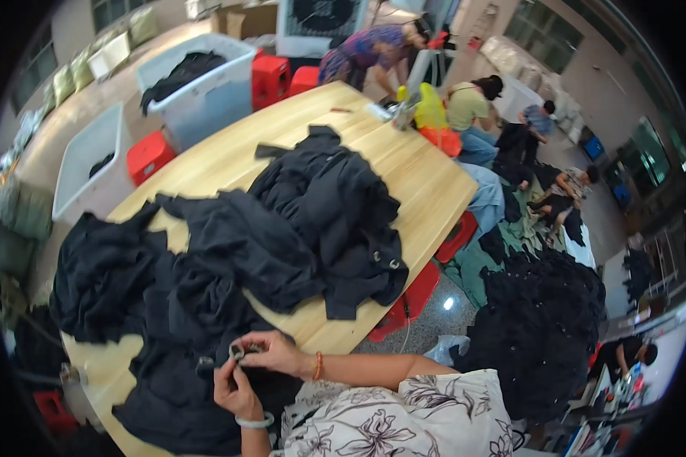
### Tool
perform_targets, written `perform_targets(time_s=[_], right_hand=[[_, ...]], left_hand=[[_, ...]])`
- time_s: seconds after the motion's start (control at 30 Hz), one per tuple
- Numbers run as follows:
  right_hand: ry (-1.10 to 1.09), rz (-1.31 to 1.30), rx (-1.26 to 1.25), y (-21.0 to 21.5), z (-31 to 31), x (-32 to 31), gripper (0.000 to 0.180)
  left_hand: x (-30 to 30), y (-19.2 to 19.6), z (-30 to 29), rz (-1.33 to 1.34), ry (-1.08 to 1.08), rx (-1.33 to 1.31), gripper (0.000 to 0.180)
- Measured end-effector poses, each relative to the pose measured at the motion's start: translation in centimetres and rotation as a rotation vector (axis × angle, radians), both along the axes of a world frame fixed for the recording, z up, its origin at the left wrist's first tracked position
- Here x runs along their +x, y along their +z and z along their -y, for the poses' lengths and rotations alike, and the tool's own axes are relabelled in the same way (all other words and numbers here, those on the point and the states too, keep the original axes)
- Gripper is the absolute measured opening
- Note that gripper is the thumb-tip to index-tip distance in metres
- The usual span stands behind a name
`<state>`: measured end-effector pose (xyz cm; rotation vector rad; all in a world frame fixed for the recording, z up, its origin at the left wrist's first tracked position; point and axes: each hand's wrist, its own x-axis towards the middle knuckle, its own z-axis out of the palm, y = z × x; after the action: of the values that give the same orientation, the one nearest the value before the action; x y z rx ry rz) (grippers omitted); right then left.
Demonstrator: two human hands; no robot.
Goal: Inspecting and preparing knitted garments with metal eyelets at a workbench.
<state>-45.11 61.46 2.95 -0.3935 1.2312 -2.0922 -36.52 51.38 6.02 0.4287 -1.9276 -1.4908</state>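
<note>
left hand (pixel 235 390): low centre, pale bangle on wrist, fingers curled, pinching a fold of the garment (pixel 183 381); closed on the cloth.
right hand (pixel 273 353): comes in from the right, orange bracelet on wrist; thumb and fingertips nipped shut on a small grey fitting (pixel 238 350) at the garment's edge.
fitting: small, between the two hands; can't tell what kind.
garment: black, draped over the near table edge, right under both hands, touching them.
pile (pixel 236 244): more black clothes heaped across the table middle and left; metal studs show on one piece near the right edge.
table (pixel 427 183): light wood, long, runs from near edge up to far end.
bins (pixel 206 84): two pale plastic tubs left of the table, black cloth inside each.
stools (pixel 270 76): red, by the bins and under the table's right side.
floor heap (pixel 541 327): big black clothes mound right of the table.
people: one bent over the far end, one seated at the table's right, others on the floor further right.
</note>
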Motion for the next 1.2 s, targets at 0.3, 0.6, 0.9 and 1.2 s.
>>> perform_targets(time_s=[0.3, 0.6, 0.9, 1.2], right_hand=[[-0.024, -0.075, -0.002, 5.7, -2.1, -0.9, 0.013], [-0.130, -0.344, 0.112, 5.9, -0.8, 0.7, 0.011], [-0.129, -0.309, 0.135, 7.1, 0.9, 1.8, 0.009], [-0.186, -0.373, 0.165, 6.7, 1.9, 3.9, 0.009]], left_hand=[[-0.5, 3.4, -2.1, -0.066, 0.029, 0.040, 0.014], [1.4, 4.3, 0.0, -0.042, 0.035, -0.133, 0.016], [1.5, 5.8, 4.1, -0.102, -0.188, -0.583, 0.056], [1.9, 3.8, 7.0, -0.177, -0.231, -0.609, 0.053]])
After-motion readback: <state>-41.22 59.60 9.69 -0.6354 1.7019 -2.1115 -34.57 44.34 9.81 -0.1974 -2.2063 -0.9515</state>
